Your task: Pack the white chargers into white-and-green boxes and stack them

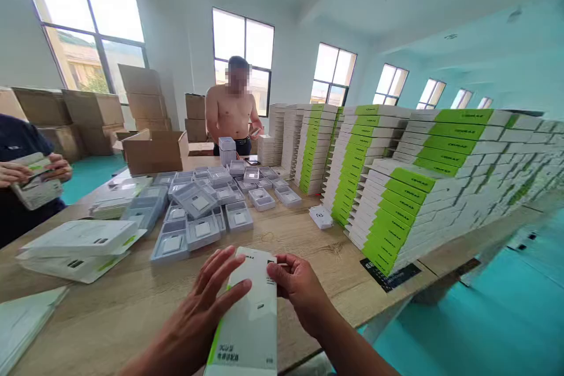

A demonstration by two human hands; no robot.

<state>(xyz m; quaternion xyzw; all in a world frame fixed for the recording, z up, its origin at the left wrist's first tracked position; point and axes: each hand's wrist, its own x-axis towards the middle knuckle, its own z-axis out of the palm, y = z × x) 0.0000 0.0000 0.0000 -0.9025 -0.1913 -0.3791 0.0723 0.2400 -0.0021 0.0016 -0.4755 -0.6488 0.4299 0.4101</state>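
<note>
A white carton (253, 311) with a green side edge and dark print is in front of me at the table's near side. My right hand (295, 285) pinches its upper right edge between thumb and fingers. Over its left side lies my left hand (215, 294), with fingers stretched and spread; the thumb points across the carton's face. Just beyond my hands, grey plastic trays (202, 235) with small white pieces in them lie in a loose heap. A small stack of white printed cards (321, 217) is to the right of the heap.
Tall stacks of white and green boxes (392, 211) line the right side. Flat cartons (83, 241) lie at left. An open cardboard box (156, 151) stands farther back. One person (233, 108) stands across the table; another person's hands (55, 167) hold cartons at left.
</note>
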